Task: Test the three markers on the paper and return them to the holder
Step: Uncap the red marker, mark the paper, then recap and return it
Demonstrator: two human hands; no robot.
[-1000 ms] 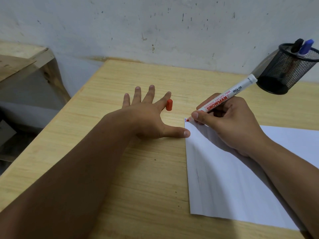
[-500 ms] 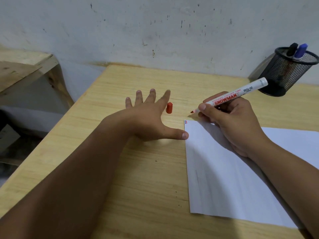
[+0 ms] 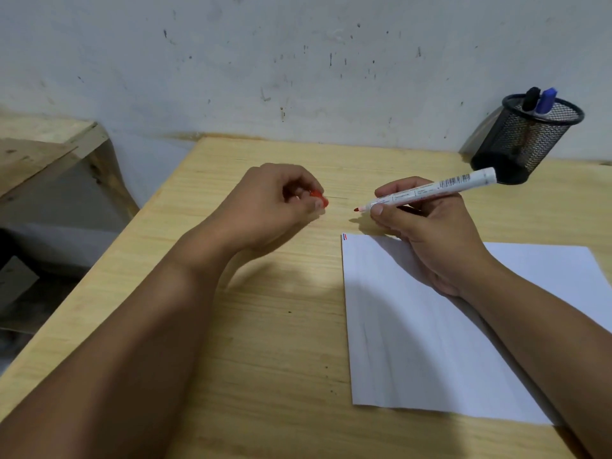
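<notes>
1. The left hand (image 3: 265, 207) curls its fingers round a small red cap (image 3: 320, 197), pinching it just above the wooden bench (image 3: 265, 342).
2. The right hand (image 3: 427, 233) grips an uncapped white marker (image 3: 430, 190), its red tip pointing at the cap, close but apart.
3. White paper (image 3: 430, 342) lies under the right wrist, with small marks at its corner.
4. A black mesh holder (image 3: 526, 144) stands by the wall with two capped markers (image 3: 539, 99).

Both forearms and hands (image 3: 265, 207) are bare, without sleeves or jewellery.
</notes>
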